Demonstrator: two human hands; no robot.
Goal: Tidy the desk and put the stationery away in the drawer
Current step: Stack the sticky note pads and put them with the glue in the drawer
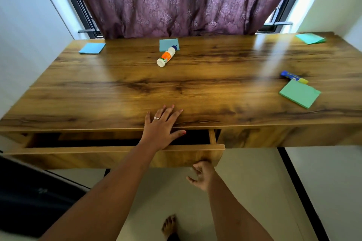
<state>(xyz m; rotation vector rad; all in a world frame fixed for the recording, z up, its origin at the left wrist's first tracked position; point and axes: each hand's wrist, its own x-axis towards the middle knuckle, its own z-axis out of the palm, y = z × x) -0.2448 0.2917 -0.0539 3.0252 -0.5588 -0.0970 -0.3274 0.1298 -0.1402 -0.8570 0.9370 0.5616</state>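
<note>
Desk (195,88): two blue pads (92,48) (166,43) at top, two green pads (310,38) (299,94) at right, one glue bottle (166,56), one glue stick (293,77). One drawer (98,156) ajar. Left hand (160,127) fingers spread; right hand (202,176) loosely curled, empty

Desk (195,84) centre: bare wood from the front edge to the glue bottle (166,56).
Drawer (117,154) opening: narrow slot; left hand (160,129) lies flat across its right part.
Rear centre: glue bottle on its side, its cap over a blue pad (168,43).
Right side: glue stick (293,77) just beside green pad (299,94).
Below drawer front: right hand (201,176), loosely curled, under the right corner.
</note>
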